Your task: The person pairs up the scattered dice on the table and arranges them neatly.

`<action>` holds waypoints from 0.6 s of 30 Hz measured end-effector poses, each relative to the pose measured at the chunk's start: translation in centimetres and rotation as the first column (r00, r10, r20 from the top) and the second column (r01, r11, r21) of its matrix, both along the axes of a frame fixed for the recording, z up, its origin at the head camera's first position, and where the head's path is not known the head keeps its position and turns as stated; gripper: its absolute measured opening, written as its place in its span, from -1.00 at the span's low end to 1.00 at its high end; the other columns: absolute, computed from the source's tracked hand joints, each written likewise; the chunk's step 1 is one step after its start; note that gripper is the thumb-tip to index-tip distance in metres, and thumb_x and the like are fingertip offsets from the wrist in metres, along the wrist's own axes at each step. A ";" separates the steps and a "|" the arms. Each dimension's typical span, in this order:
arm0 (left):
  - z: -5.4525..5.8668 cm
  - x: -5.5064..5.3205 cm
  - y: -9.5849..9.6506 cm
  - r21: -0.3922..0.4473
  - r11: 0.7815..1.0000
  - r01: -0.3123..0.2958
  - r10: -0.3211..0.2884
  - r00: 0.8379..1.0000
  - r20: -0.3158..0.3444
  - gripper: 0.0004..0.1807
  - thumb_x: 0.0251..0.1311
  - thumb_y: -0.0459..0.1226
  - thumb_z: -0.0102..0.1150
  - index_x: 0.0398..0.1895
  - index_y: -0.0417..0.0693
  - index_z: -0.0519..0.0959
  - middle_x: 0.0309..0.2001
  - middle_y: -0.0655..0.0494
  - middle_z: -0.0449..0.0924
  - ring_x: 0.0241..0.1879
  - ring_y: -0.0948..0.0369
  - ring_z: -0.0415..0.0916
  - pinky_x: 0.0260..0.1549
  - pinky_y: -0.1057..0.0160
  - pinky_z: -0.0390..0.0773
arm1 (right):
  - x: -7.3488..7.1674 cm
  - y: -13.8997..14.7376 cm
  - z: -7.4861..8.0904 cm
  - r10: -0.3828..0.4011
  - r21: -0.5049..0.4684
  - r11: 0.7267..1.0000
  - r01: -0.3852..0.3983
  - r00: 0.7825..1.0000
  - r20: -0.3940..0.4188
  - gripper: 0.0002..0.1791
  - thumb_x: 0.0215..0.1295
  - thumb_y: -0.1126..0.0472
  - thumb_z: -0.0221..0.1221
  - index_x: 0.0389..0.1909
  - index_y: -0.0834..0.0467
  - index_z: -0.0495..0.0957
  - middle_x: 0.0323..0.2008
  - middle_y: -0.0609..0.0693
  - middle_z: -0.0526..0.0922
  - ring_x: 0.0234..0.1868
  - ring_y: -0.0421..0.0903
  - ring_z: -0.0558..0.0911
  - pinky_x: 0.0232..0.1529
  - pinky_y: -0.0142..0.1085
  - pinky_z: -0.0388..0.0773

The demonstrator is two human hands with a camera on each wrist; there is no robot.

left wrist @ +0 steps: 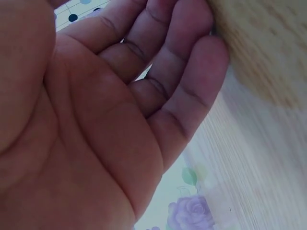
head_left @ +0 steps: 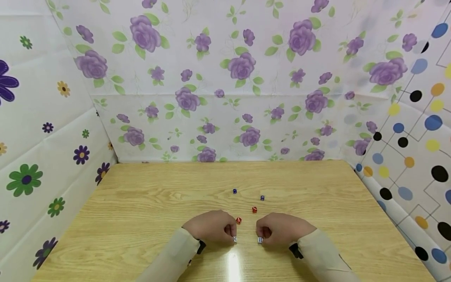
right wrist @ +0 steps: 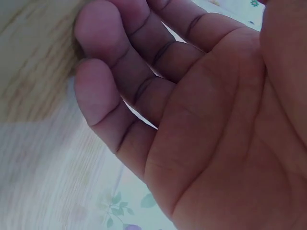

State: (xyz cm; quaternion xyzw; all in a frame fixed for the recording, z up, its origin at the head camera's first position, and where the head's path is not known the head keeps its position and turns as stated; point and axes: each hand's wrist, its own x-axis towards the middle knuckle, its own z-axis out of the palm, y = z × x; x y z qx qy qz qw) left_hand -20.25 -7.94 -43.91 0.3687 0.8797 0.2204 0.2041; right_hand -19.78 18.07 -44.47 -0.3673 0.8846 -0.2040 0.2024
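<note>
Near the front of the wooden table, my left hand [head_left: 213,227] pinches a white die [head_left: 235,239] at its fingertips. Opposite it, a second white die [head_left: 260,240] is pinched by my right hand [head_left: 284,229]. A red die [head_left: 239,221] lies right beside the left index finger, and another red die [head_left: 254,210] sits a little farther back. In the left wrist view the palm and curled fingers of the left hand [left wrist: 110,105] fill the picture; the right wrist view likewise shows the right hand [right wrist: 192,120]. Both white dice are hidden in the wrist views.
Two dark blue dice lie behind the red ones: one blue die [head_left: 235,191] to the left, one blue die [head_left: 262,198] to the right. Patterned cloth stands behind the table [head_left: 148,196] and along both sides. A bright glare streaks the table's front.
</note>
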 end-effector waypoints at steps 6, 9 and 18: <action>0.0 0.0 -0.1 0.003 1.000 -0.018 0.018 1.000 0.015 -0.89 0.05 -0.16 0.34 -0.50 0.23 0.57 -0.51 0.41 0.52 -0.52 0.43 0.41 -0.46 0.40 0.46 | 0.1 0.0 0.2 -0.026 0.006 1.000 0.026 1.000 0.004 -0.87 0.08 0.23 0.25 -0.46 -0.08 0.52 -0.58 -0.27 0.42 -0.56 -0.36 0.35 -0.50 -0.43 0.34; 0.0 -0.1 -0.1 0.003 1.000 -0.003 0.003 1.000 0.012 -0.89 0.07 -0.16 0.33 -0.49 0.23 0.57 -0.51 0.41 0.52 -0.53 0.43 0.41 -0.47 0.40 0.45 | 0.1 0.0 0.2 -0.020 0.001 1.000 0.020 1.000 0.019 -0.87 0.11 0.22 0.25 -0.46 -0.08 0.51 -0.58 -0.27 0.42 -0.57 -0.35 0.35 -0.50 -0.43 0.34; -0.3 -0.1 0.2 0.023 1.000 0.020 -0.020 1.000 0.010 -0.89 0.08 -0.19 0.32 -0.49 0.21 0.56 -0.53 0.40 0.51 -0.55 0.44 0.38 -0.49 0.41 0.44 | 0.0 -0.3 -0.2 -0.001 -0.009 1.000 0.001 1.000 0.022 -0.86 0.12 0.19 0.26 -0.48 -0.09 0.49 -0.58 -0.28 0.42 -0.56 -0.36 0.35 -0.50 -0.44 0.34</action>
